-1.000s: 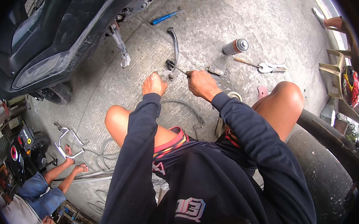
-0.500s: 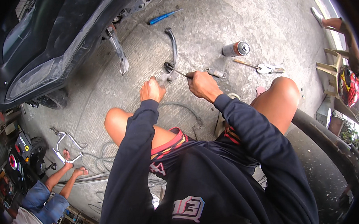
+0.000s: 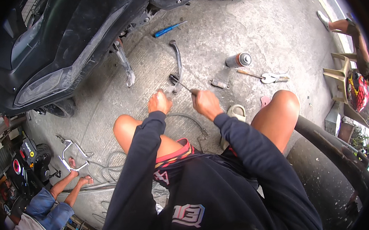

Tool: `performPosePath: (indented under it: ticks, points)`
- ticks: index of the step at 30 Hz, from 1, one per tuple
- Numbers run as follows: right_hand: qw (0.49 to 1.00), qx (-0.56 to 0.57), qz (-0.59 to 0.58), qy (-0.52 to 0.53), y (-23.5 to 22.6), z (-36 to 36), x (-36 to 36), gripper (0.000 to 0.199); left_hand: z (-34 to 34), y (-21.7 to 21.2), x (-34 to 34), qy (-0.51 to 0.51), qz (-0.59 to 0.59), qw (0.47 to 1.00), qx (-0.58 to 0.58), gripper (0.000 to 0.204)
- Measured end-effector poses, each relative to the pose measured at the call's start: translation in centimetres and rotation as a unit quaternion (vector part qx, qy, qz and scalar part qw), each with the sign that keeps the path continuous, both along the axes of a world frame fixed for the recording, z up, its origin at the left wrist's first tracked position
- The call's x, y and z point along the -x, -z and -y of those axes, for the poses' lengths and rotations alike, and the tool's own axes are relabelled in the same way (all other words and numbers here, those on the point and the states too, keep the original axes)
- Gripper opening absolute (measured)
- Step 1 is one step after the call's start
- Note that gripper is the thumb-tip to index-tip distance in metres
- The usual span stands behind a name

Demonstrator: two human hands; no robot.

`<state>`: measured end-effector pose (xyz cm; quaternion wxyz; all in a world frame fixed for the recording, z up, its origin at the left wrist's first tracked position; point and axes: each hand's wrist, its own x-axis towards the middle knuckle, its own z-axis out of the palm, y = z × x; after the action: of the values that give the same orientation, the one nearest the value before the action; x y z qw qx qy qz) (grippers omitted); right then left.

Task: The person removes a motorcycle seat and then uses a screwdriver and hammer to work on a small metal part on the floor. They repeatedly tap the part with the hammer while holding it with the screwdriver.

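My left hand [image 3: 159, 102] is closed at the near end of a bent grey metal lever [image 3: 178, 64], whose curved arm points away from me; the fingers hide the grip itself. In my right hand [image 3: 207, 104] is a thin-shafted tool [image 3: 184, 85] with a dark head. That head lies against or just over the lever's lower part; contact is hard to make out. Right of the lever, a small grey metal cylinder [image 3: 219, 84] rests on the concrete.
A black motor scooter [image 3: 77, 50] with its side stand [image 3: 125, 68] down fills the upper left. Around lie a blue screwdriver [image 3: 169, 29], a spray can [image 3: 238, 60], pliers [image 3: 272, 78] and a hose [image 3: 189, 116]. A person [image 3: 49, 205] sits lower left; a plastic chair [image 3: 336, 76] stands right.
The whole view has shifted, so the floor items appear slightly lower. Both hands stay close to the lever, and the right one still grips the thin tool.
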<state>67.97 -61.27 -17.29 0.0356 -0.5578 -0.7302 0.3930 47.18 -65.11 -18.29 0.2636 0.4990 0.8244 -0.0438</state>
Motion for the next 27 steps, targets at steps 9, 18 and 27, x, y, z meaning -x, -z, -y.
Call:
performPosePath:
  ticks: [9, 18, 27]
  points:
    - [0.993, 0.084, 0.078, -0.035, 1.2, -1.8, 1.7, 0.03, 0.3, 1.1, 0.9, -0.031, -0.004, 0.999, 0.02, 0.038]
    - [1.0, 0.023, 0.018, -0.008, 0.3, -0.5, 0.9, 0.027, -0.1, -0.2, 0.0, -0.029, -0.011, 1.0, 0.001, 0.04]
    - [0.999, -0.032, 0.03, -0.03, 3.1, 0.3, 2.3, 0.022, 0.2, 2.1, 1.5, -0.048, -0.015, 0.999, 0.014, 0.044]
